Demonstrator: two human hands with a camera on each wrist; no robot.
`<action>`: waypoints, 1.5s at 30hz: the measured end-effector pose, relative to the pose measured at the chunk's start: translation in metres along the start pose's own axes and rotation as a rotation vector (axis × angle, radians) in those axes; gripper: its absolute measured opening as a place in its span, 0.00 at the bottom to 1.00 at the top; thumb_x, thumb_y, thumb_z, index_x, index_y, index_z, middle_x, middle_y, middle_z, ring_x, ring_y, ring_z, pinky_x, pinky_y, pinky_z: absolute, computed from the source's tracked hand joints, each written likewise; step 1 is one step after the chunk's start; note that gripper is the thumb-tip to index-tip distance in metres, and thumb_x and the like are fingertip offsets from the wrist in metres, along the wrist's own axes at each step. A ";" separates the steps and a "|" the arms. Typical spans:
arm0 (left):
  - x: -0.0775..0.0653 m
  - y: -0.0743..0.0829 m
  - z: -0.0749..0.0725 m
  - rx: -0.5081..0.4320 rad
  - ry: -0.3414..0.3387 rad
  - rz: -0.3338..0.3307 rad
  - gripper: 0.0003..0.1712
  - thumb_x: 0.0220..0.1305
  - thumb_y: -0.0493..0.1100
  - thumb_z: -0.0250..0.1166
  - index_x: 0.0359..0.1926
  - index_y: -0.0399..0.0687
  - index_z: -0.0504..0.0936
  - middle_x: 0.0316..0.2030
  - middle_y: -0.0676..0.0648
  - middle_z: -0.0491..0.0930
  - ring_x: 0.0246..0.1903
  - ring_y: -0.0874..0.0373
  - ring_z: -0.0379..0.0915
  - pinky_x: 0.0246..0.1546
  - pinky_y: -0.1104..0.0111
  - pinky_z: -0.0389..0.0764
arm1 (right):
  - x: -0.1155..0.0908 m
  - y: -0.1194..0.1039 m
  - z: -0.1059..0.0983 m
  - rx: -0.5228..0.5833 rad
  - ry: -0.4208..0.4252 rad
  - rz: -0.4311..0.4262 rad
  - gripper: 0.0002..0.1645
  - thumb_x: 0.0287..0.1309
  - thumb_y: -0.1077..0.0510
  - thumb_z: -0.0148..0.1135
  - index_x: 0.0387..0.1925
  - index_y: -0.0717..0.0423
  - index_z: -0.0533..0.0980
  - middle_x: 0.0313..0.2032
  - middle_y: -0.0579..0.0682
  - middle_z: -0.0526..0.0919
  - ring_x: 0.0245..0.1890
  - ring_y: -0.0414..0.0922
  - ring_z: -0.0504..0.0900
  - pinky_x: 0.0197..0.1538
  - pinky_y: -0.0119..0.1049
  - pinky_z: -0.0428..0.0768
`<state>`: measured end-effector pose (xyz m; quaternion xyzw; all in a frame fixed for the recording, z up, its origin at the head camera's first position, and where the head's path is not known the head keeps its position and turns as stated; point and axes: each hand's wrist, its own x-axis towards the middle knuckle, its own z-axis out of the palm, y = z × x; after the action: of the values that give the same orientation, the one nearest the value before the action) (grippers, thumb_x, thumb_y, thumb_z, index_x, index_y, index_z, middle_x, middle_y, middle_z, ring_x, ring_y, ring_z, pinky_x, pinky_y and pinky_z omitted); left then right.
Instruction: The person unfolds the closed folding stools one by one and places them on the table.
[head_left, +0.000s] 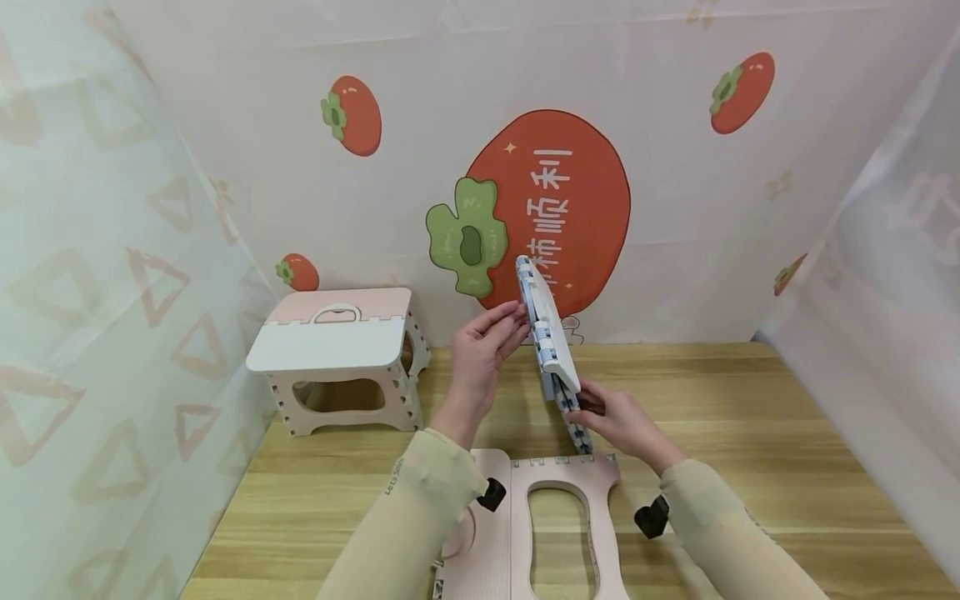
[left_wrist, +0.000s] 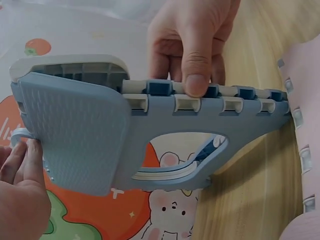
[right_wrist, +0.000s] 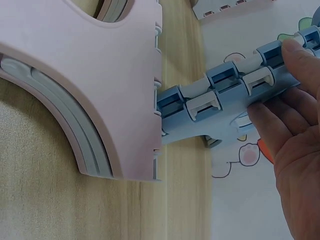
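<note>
Left hand pinches and right hand grips the blue stool, its long axis tilting up beyond the flat pink stool, right hand nearer.

Both arms extended forward, converging toward the centre.
Left-hand grip: positioned farther forward, fingers reaching ahead, tips pinched. Right-hand grip: nearer the body, thumb set opposite curled fingers. Light sleeves cover the forearms; hands bare.
</note>
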<state>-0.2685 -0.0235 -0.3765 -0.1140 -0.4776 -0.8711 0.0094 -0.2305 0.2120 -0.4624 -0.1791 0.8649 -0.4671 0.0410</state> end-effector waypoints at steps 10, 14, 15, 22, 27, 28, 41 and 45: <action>-0.009 -0.024 -0.012 0.195 0.075 -0.099 0.18 0.71 0.28 0.59 0.60 0.26 0.79 0.59 0.30 0.79 0.58 0.45 0.81 0.61 0.52 0.78 | -0.002 0.003 -0.005 0.020 0.015 0.036 0.36 0.66 0.58 0.68 0.71 0.65 0.68 0.60 0.66 0.80 0.60 0.60 0.81 0.56 0.49 0.84; -0.016 -0.035 -0.016 0.349 0.036 -0.174 0.19 0.70 0.31 0.62 0.60 0.30 0.81 0.57 0.32 0.81 0.53 0.53 0.84 0.57 0.58 0.82 | -0.002 0.004 -0.005 0.031 0.021 0.027 0.35 0.67 0.58 0.68 0.70 0.66 0.68 0.60 0.66 0.80 0.60 0.60 0.81 0.56 0.49 0.84; -0.017 -0.038 -0.017 0.393 0.014 -0.186 0.19 0.70 0.32 0.62 0.60 0.31 0.81 0.57 0.33 0.82 0.53 0.53 0.83 0.56 0.61 0.83 | -0.002 0.003 -0.005 0.035 0.020 0.023 0.35 0.67 0.59 0.68 0.70 0.66 0.68 0.60 0.66 0.80 0.60 0.61 0.81 0.56 0.49 0.84; -0.028 -0.049 -0.017 0.708 -0.166 -0.232 0.23 0.70 0.44 0.66 0.64 0.46 0.82 0.58 0.44 0.84 0.58 0.52 0.80 0.58 0.59 0.82 | -0.003 0.006 -0.006 0.052 0.033 0.015 0.36 0.66 0.61 0.68 0.72 0.65 0.66 0.61 0.66 0.79 0.60 0.60 0.80 0.57 0.47 0.83; -0.032 -0.053 -0.014 0.762 -0.225 -0.253 0.27 0.69 0.50 0.68 0.65 0.47 0.80 0.58 0.47 0.84 0.59 0.52 0.79 0.59 0.56 0.81 | -0.004 0.008 -0.006 0.052 0.042 0.008 0.34 0.66 0.61 0.68 0.70 0.66 0.68 0.60 0.67 0.80 0.59 0.60 0.81 0.55 0.46 0.84; -0.033 -0.054 -0.013 0.762 -0.236 -0.259 0.27 0.69 0.51 0.68 0.65 0.46 0.80 0.59 0.46 0.83 0.60 0.51 0.79 0.59 0.56 0.81 | -0.004 0.008 -0.006 0.053 0.042 0.009 0.33 0.66 0.61 0.68 0.69 0.66 0.69 0.60 0.67 0.80 0.59 0.60 0.81 0.55 0.46 0.84; -0.040 -0.065 0.002 0.831 -0.292 -0.254 0.29 0.66 0.47 0.72 0.66 0.46 0.80 0.58 0.47 0.83 0.59 0.53 0.81 0.55 0.63 0.84 | -0.009 0.014 -0.009 0.076 0.039 0.044 0.34 0.68 0.58 0.66 0.71 0.63 0.68 0.62 0.65 0.79 0.59 0.59 0.82 0.56 0.49 0.84; -0.040 -0.067 0.006 0.843 -0.276 -0.257 0.30 0.67 0.47 0.71 0.68 0.46 0.78 0.59 0.48 0.83 0.59 0.53 0.80 0.55 0.64 0.83 | -0.011 0.015 -0.009 0.086 0.043 0.042 0.35 0.69 0.58 0.66 0.72 0.63 0.67 0.63 0.66 0.78 0.59 0.59 0.82 0.56 0.46 0.84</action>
<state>-0.2369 0.0145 -0.4375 -0.1549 -0.7971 -0.5718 -0.1167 -0.2269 0.2307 -0.4707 -0.1489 0.8483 -0.5066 0.0397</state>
